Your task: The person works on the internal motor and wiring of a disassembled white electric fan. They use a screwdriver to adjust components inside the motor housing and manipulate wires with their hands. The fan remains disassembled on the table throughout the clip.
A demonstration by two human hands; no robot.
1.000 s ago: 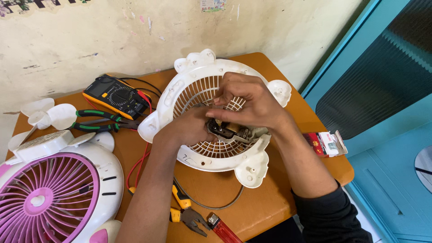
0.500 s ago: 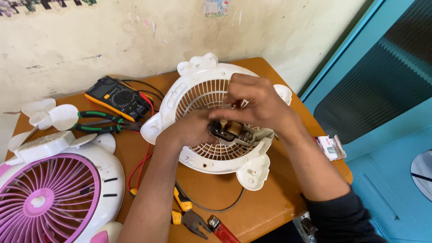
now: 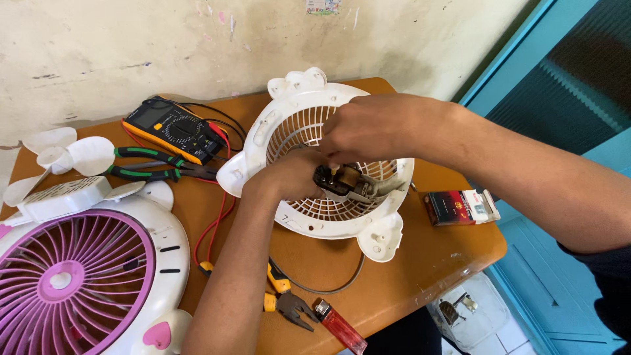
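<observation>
White fan grille (image 3: 309, 131), round with ear-like tabs, tilted at frame center on orange table (image 3: 420, 263). Small dark motor (image 3: 342, 183) sits against its ribs. Left hand (image 3: 289, 177) clenched on motor; right hand (image 3: 368, 128) pinching its top. Table's right edge close; bare wood below grille. Multimeter (image 3: 172, 128) upper left, pliers (image 3: 289, 306) bottom.
</observation>
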